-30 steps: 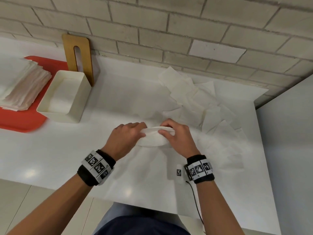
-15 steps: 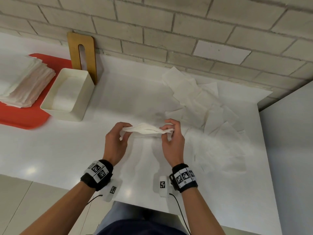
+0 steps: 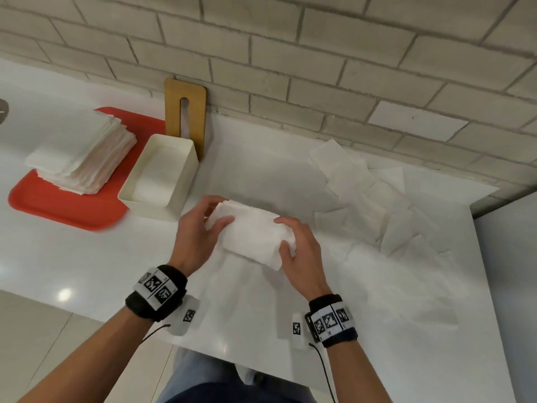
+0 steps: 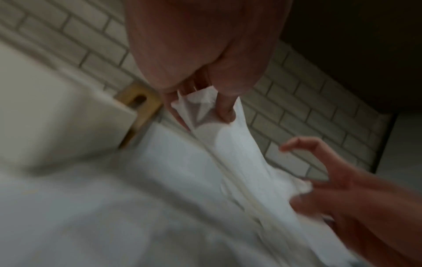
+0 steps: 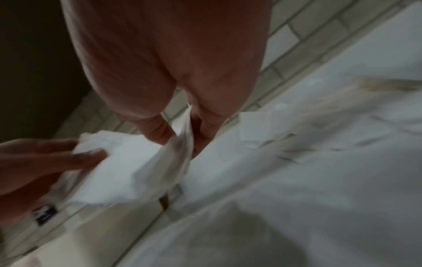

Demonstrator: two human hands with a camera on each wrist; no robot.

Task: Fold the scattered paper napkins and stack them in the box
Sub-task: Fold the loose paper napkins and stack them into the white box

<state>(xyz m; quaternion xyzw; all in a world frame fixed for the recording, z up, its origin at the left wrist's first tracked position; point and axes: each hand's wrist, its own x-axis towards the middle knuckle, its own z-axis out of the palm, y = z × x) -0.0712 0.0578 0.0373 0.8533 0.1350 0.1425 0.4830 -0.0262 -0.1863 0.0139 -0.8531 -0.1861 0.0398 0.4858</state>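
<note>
Both hands hold one folded white napkin [image 3: 251,234] just above the counter, a little right of the cream box [image 3: 186,181]. My left hand [image 3: 203,228] pinches its left end between thumb and fingers; the left wrist view shows that pinch on the napkin [image 4: 228,144]. My right hand [image 3: 296,245] grips the right end, thumb on top, seen also on the napkin [image 5: 128,171] in the right wrist view. Folded napkins lie inside the box. Several unfolded napkins [image 3: 372,196] lie scattered at the right back of the counter.
A red tray [image 3: 58,205] at the left carries a pile of napkins [image 3: 84,155]. A wooden board [image 3: 186,112] leans on the brick wall behind the box. A grey panel [image 3: 511,286] borders the counter on the right; the counter's front edge is near my wrists.
The napkin has been lifted from the counter, pulled out between both hands, and carried left toward the box. My view has swung left, showing more of the tray.
</note>
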